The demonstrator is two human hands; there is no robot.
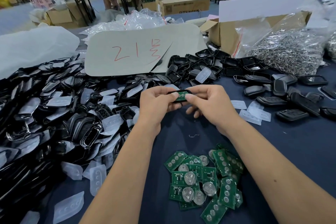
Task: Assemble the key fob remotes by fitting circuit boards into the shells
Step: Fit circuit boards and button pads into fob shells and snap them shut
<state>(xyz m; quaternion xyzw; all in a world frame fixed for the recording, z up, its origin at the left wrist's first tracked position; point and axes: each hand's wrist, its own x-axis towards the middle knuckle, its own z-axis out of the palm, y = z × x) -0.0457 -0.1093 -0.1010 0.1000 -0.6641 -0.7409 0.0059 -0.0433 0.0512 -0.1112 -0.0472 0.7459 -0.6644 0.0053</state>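
Observation:
Both hands meet above the dark blue table (283,151) at the centre of the head view. My left hand (156,102) grips a black key fob shell (183,92) from the left, thumb on top. A green circuit board (181,96) lies in the shell. My right hand (209,103) pinches the shell's right end, its thumb pressing on the board. Much of the shell is hidden by my fingers. A pile of loose green circuit boards (205,178) lies near me, between my forearms.
A big heap of black shells and translucent button pads (54,114) fills the left. More black shells (218,67) and closed fobs (291,102) lie at the right. A grey card marked in red (138,52), a cardboard box (227,32) and a bag of metal rings (291,51) stand behind.

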